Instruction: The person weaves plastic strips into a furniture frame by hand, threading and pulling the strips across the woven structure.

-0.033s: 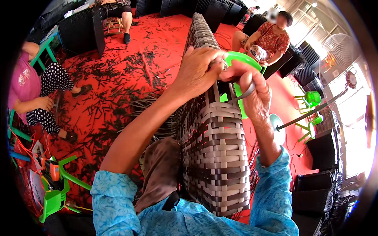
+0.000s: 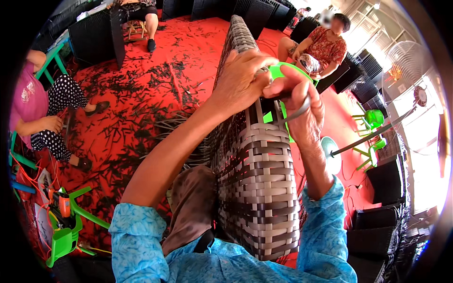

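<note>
A woven wicker-like piece [image 2: 266, 188] in brown and grey flat strips stands upright in front of me, beside my knee. My left hand [image 2: 243, 81] rests over its top edge, thumb and fingers pinched together; what lies between them is hidden. Close to its fingertips, my right hand [image 2: 304, 104] is curled with its fingers closed on a flat grey weaving strip [image 2: 298, 112]. That strip bends out below the fingers toward the open-weave part of the top. Dark bars of the frame show in the gap under both hands.
A green stool [image 2: 287, 70] stands just behind the hands. A pedestal fan [image 2: 406, 78] is at right. Strip scraps [image 2: 132, 127] litter the red floor. A green chair [image 2: 66, 243] with an orange-and-black tool [image 2: 64, 205] is at lower left. Seated people [image 2: 323, 47] are around, with black woven panels [image 2: 96, 40].
My right hand has shifted slightly, its index finger now stretched more toward the left hand. The strip in it has swung a little. My left fingers have moved slightly at the edge.
</note>
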{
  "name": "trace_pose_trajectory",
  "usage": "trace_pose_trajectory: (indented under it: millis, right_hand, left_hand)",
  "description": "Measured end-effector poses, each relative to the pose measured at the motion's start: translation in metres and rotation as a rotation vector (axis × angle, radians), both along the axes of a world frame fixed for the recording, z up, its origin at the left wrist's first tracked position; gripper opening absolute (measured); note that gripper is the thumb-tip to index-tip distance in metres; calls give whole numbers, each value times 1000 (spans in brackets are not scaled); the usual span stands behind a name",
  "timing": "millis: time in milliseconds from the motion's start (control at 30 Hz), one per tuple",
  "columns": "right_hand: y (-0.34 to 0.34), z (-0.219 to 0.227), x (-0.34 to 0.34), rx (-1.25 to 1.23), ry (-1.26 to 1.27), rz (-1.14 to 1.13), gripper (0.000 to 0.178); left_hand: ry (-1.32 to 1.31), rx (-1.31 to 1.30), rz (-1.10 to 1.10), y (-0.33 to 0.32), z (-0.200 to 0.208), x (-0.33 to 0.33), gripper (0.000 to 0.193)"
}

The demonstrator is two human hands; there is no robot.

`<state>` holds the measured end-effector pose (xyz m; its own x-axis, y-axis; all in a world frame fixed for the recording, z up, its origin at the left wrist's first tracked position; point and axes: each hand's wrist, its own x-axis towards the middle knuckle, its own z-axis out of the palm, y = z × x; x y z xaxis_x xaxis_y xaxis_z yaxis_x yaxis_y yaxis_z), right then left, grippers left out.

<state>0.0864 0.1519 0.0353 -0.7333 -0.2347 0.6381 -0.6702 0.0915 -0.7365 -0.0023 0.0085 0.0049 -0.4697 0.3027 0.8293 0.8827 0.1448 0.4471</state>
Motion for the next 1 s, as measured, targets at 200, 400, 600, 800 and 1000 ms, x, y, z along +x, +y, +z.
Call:
trace_pose_trajectory:
  millis: [200, 400, 600, 800, 1000]
  right_hand:
    - [-7, 22, -16, -643, -598, 289, 39]
    - [-14, 36, 4, -483, -626, 89, 40]
    - [-10, 45, 27, -379, -667, -68, 29]
    - [-26, 52, 45, -363, -685, -96, 29]
    - [-30, 48, 50, -359, -653, -91, 29]
  left_hand:
    - [-168, -127, -146, 21, 12, -7, 32]
    - [-91, -331, -49, 26, 13, -2, 27]
    - [-29, -272, -68, 35, 11, 8, 26]
    - [-4, -323, 49, 33, 2, 16, 21]
    - [57, -247, 16, 45, 0, 12, 14]
